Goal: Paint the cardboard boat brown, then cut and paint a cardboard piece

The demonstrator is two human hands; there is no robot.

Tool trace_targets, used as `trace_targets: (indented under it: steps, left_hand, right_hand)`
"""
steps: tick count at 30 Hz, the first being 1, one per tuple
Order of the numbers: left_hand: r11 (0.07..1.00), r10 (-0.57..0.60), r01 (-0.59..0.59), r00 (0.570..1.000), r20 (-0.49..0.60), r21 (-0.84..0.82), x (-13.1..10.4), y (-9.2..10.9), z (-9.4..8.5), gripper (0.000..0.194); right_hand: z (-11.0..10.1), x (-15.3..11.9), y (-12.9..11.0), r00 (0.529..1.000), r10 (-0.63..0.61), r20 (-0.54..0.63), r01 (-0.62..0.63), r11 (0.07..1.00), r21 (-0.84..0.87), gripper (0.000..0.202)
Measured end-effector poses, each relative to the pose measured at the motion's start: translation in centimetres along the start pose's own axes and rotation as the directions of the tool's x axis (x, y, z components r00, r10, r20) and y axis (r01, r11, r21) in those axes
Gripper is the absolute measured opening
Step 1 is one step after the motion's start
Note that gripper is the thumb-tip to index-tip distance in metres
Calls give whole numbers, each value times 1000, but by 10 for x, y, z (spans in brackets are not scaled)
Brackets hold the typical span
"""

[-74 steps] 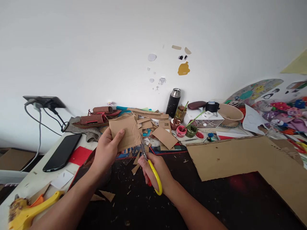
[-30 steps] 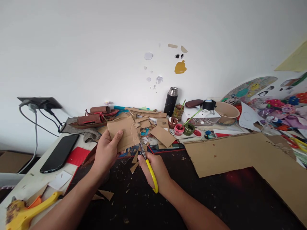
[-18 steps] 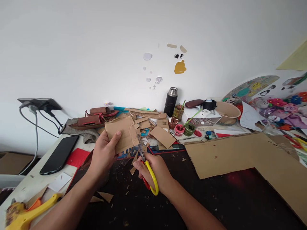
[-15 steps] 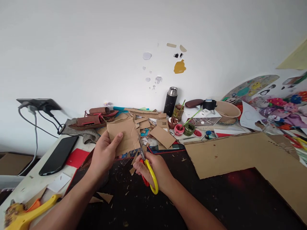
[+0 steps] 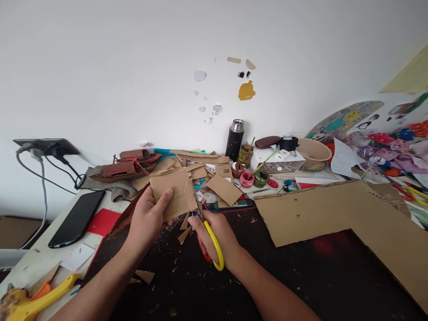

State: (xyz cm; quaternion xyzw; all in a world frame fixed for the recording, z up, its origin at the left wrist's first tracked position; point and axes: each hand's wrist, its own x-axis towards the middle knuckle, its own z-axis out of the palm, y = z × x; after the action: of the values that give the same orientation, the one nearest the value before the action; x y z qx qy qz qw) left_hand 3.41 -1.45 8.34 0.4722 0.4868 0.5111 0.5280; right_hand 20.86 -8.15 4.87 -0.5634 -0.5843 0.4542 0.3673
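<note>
My left hand (image 5: pixel 149 215) grips a square piece of cardboard (image 5: pixel 174 191) by its left side, thumb lying flat on its face. In my right hand (image 5: pixel 219 236) are scissors (image 5: pixel 216 246) with one yellow and one red handle loop. Their blades point up and away, along the cardboard's right edge. My fingers partly cover the red loop. Behind the piece lies a heap of cardboard scraps (image 5: pixel 224 189). Small offcuts (image 5: pixel 145 276) are scattered on the dark work surface (image 5: pixel 187 290) below my hands.
To the right lies a large L-shaped cardboard sheet (image 5: pixel 310 214). Paint pots (image 5: pixel 261 178), a black flask (image 5: pixel 235 140) and a bowl (image 5: pixel 312 151) stand along the wall. At left are a phone (image 5: pixel 76 218), a yellow glue gun (image 5: pixel 50 296) and a brown model boat (image 5: pixel 122 170).
The scissors have moved slightly right and their handles look closer together. The cardboard piece has shifted a little. The whole view has turned slightly to the right.
</note>
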Motion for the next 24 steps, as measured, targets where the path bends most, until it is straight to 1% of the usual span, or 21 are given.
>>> trace_targets:
  steps: [3, 6, 12, 19, 24]
  left_hand:
    - [1000, 2, -2, 1000, -9, 1, -1, 0, 1, 49]
    - [1000, -1, 1, 1000, -10, -6, -1, 1, 1, 49]
    - [1000, 7, -7, 1000, -6, -6, 0, -1, -2, 48]
    - [999, -13, 12, 1000, -12, -39, 1, -1, -1, 51]
    - [999, -3, 3, 1000, 7, -52, -1, 1, -1, 49]
  right_hand:
    - [0, 0, -1, 997, -47, -55, 45, 998, -48, 49]
    - [0, -1, -2, 995, -54, -88, 48, 996, -74, 48]
    - [1, -1, -5, 995, -22, -96, 11, 993, -118, 49]
    - [5, 0, -5, 989, -62, -137, 42, 988, -147, 44]
    - [4, 2, 0, 992, -50, -113, 30, 985, -171, 42]
